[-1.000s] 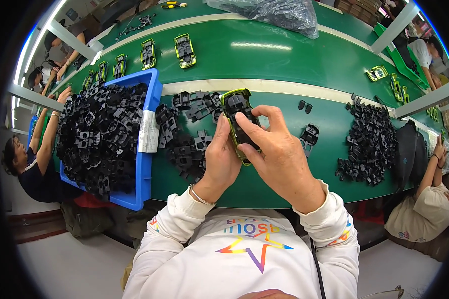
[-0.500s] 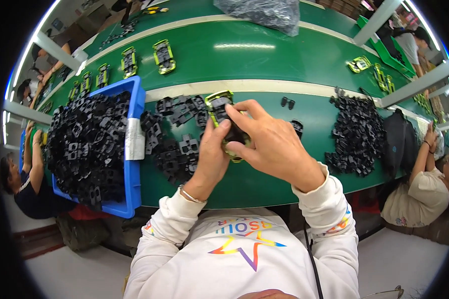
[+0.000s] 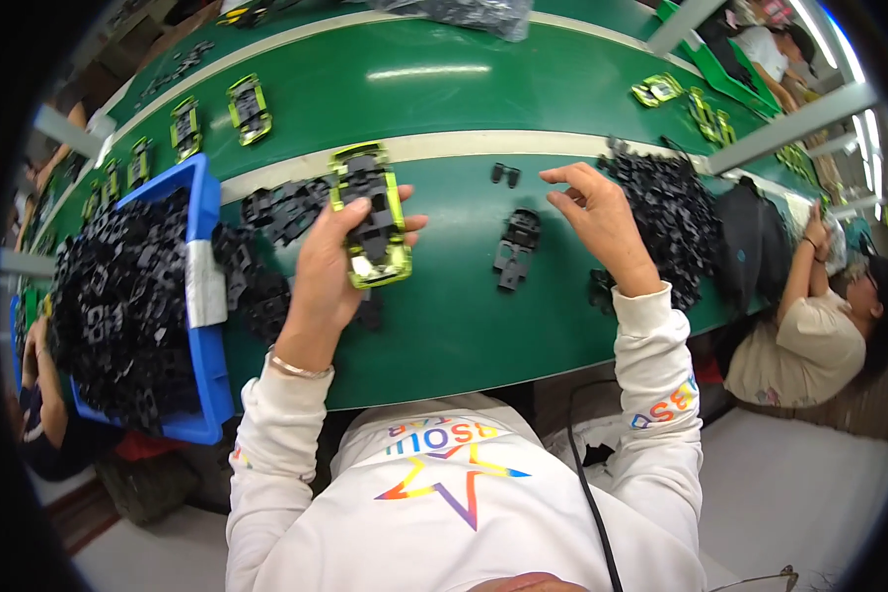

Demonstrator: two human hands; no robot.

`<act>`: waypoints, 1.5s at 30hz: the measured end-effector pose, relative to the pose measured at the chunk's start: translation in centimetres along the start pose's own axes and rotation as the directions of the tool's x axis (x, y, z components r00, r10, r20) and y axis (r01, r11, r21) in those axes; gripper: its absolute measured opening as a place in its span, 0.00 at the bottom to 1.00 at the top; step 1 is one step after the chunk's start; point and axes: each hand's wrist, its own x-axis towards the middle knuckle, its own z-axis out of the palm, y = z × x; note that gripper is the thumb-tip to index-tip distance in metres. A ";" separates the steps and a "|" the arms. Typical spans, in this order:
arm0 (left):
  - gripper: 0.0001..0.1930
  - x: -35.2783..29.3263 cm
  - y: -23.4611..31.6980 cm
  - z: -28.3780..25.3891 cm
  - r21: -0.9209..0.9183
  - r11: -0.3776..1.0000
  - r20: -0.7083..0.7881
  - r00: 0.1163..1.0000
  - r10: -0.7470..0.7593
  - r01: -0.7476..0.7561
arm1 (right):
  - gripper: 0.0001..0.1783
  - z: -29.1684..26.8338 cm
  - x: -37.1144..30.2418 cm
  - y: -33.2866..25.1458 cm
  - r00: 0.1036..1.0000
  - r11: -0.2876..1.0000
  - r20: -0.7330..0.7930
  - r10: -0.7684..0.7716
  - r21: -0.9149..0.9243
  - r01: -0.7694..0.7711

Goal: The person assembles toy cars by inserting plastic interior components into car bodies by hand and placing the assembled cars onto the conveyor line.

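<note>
A lime-green toy car body with black underside parts [image 3: 373, 217] is gripped in my left hand [image 3: 318, 271], raised over the table, its underside facing up. My thumb lies across its edge and the fingertips show at its right side. My right hand [image 3: 607, 222] is empty, with thumb and forefinger apart, above the table to the right. Left of those fingertips lies a pair of small joined black parts [image 3: 505, 175]. A longer black plastic chassis piece [image 3: 516, 247] rests between my two hands.
At left stands a blue bin [image 3: 205, 326] heaped with black parts; loose ones [image 3: 286, 209] lie beside it. Another black pile [image 3: 661, 217] is at right. Green cars [image 3: 249, 109] line the far strip, beyond a pale ridge [image 3: 454, 145]. A co-worker [image 3: 804, 335] sits at right.
My right hand has come off the toy car and moved right. My left hand has carried the car left and turned it slightly. The chassis piece on the table is now uncovered.
</note>
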 end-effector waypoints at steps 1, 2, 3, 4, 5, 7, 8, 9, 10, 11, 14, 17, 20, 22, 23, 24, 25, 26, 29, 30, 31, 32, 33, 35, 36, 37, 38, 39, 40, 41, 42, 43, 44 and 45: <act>0.22 0.2 -0.2 0.2 -0.023 0.999 0.041 0.999 -0.021 0.022 | 0.15 0.4 0.6 0.2 0.999 0.999 -0.016 -0.031 -0.044 0.031; 0.22 0.2 -0.3 0.7 -0.041 0.999 0.063 0.998 -0.031 0.034 | 0.15 0.8 1.3 0.1 0.999 0.997 -0.003 -0.035 -0.071 0.035; 0.23 0.2 -0.4 1.2 -0.039 0.999 0.073 0.997 -0.032 0.034 | 0.16 1.2 2.0 0.0 1.000 0.995 0.015 -0.014 -0.100 0.016; 0.26 0.0 -0.5 1.2 -0.021 1.000 0.099 0.995 -0.013 0.016 | 0.16 1.8 2.7 -0.4 0.999 0.991 0.037 0.008 -0.132 -0.003; 0.29 -0.1 -0.5 1.1 -0.004 1.000 0.127 0.992 0.003 -0.003 | 0.16 2.4 3.4 -0.8 0.998 0.986 0.056 0.031 -0.165 -0.021; 0.27 -0.5 0.0 1.4 0.028 0.999 0.095 0.995 0.017 -0.020 | 0.17 3.9 4.5 0.2 0.997 0.980 0.081 -0.003 -0.196 0.019; 0.25 -0.6 0.2 1.4 0.051 0.998 0.082 0.996 0.017 -0.021 | 0.18 4.3 4.8 0.9 0.995 0.970 0.097 -0.017 -0.241 0.040; 0.25 -0.9 0.4 1.4 0.055 0.998 0.075 0.997 0.024 -0.028 | 0.18 4.3 5.0 0.9 0.995 0.971 0.101 -0.026 -0.235 0.049; 0.26 -1.1 0.6 1.3 0.075 0.997 0.067 0.997 0.025 -0.030 | 0.18 4.1 5.2 1.0 0.994 0.976 0.105 -0.005 -0.216 0.027; 0.26 -1.2 0.7 1.2 0.094 0.995 0.064 0.998 0.024 -0.030 | 0.18 4.0 5.2 1.0 0.994 0.980 0.107 0.020 -0.201 0.002; 0.26 -0.9 0.5 0.3 0.086 0.995 0.060 0.997 0.047 -0.052 | 0.17 3.6 5.2 -1.1 0.994 0.997 0.083 0.071 -0.010 -0.070; 0.28 -0.6 -0.7 -0.1 0.063 0.995 0.041 0.996 0.073 -0.076 | 0.15 3.3 4.0 -5.3 0.986 0.922 0.115 0.119 0.356 -0.152; 0.33 -0.4 -1.5 0.6 0.113 0.977 0.026 0.984 0.176 -0.178 | 0.15 4.4 2.6 -9.1 0.977 0.712 0.203 0.059 0.678 -0.184; 0.33 -0.3 -2.3 0.1 0.142 0.967 0.002 0.977 0.214 -0.212 | 0.15 5.3 2.2 -11.1 0.976 0.629 0.218 -0.018 0.761 -0.159; 0.34 -0.1 -2.7 -0.2 0.177 0.953 -0.030 0.967 0.253 -0.244 | 0.17 5.7 2.0 -12.1 0.957 0.565 0.289 -0.001 0.790 -0.238; 0.34 -0.1 -2.7 -0.3 0.194 0.941 -0.028 0.957 0.290 -0.279 | 0.19 5.9 1.9 -12.8 0.932 0.494 0.362 0.006 0.810 -0.317; 0.34 -0.2 -2.6 -0.4 0.194 0.939 -0.029 0.955 0.296 -0.285 | 0.19 5.9 1.7 -13.1 0.932 0.496 0.362 0.000 0.809 -0.314; 0.32 -0.4 -2.4 -0.4 0.184 0.935 -0.037 0.949 0.315 -0.303 | 0.21 5.9 1.5 -13.5 0.921 0.440 0.390 -0.005 0.827 -0.349; 0.29 -0.8 -2.2 -0.2 0.177 0.930 -0.053 0.941 0.335 -0.321 | 0.23 6.0 1.0 -13.4 0.901 0.377 0.432 -0.028 0.840 -0.391; 0.29 -1.0 -2.2 -0.2 0.182 0.931 -0.061 0.941 0.332 -0.316 | 0.22 6.1 0.9 -13.3 0.917 0.387 0.399 -0.004 0.846 -0.367; 0.29 -1.2 -2.0 -0.2 0.182 0.931 -0.061 0.941 0.333 -0.317 | 0.22 6.3 0.8 -13.2 0.931 0.397 0.364 0.021 0.852 -0.342; 0.33 -1.3 -1.9 -0.2 0.174 0.939 -0.028 0.952 0.306 -0.297 | 0.22 6.7 0.8 -13.1 0.931 0.397 0.364 0.021 0.852 -0.342; 0.37 -1.4 -1.9 -0.1 0.167 0.947 0.005 0.960 0.278 -0.275 | 0.21 7.2 0.8 -13.1 0.937 0.378 0.345 0.058 0.861 -0.340; 0.39 -1.7 -1.9 0.0 0.153 0.952 0.013 0.964 0.266 -0.265 | 0.19 7.4 0.9 -13.3 0.941 0.357 0.325 0.097 0.871 -0.338; 0.40 -1.8 -1.8 0.0 0.139 0.957 0.018 0.967 0.255 -0.255 | 0.18 7.2 1.0 -13.8 0.933 0.376 0.340 0.117 0.854 -0.358; 0.40 -1.9 -1.7 0.1 0.141 0.958 0.017 0.968 0.251 -0.251 | 0.17 7.0 1.0 -14.2 0.925 0.395 0.354 0.138 0.837 -0.379; 0.38 -2.0 -1.7 0.3 0.169 0.950 0.016 0.965 0.263 -0.262 | 0.17 6.7 0.9 -14.4 0.924 0.391 0.355 0.140 0.838 -0.381; 0.36 -2.1 -1.6 0.3 0.197 0.941 0.013 0.961 0.277 -0.274 | 0.17 6.4 0.8 -14.5 0.924 0.389 0.355 0.141 0.839 -0.381; 0.36 -2.2 -1.5 0.4 0.200 0.941 0.008 0.961 0.276 -0.272 | 0.16 6.2 0.6 -14.6 0.924 0.386 0.354 0.143 0.840 -0.382; 0.36 -2.1 -1.4 0.3 0.193 0.940 -0.001 0.958 0.285 -0.280 | 0.16 6.0 0.5 -14.6 0.922 0.382 0.359 0.142 0.840 -0.386; 0.37 -2.0 -1.4 0.4 0.185 0.939 -0.008 0.955 0.295 -0.289 | 0.16 5.7 0.3 -14.4 0.922 0.398 0.351 0.165 0.831 -0.388; 0.37 -2.0 -1.4 0.4 0.187 0.940 -0.012 0.956 0.293 -0.286 | 0.16 5.7 0.1 -14.4 0.921 0.413 0.343 0.187 0.823 -0.390; 0.40 -2.0 -1.4 0.4 0.178 0.942 0.017 0.958 0.285 -0.284 | 0.16 5.9 0.1 -14.3 0.919 0.410 0.347 0.187 0.823 -0.394; 0.42 -2.0 -1.4 0.4 0.170 0.945 0.049 0.960 0.275 -0.279 | 0.16 6.2 0.1 -14.2 0.920 0.402 0.341 0.194 0.828 -0.391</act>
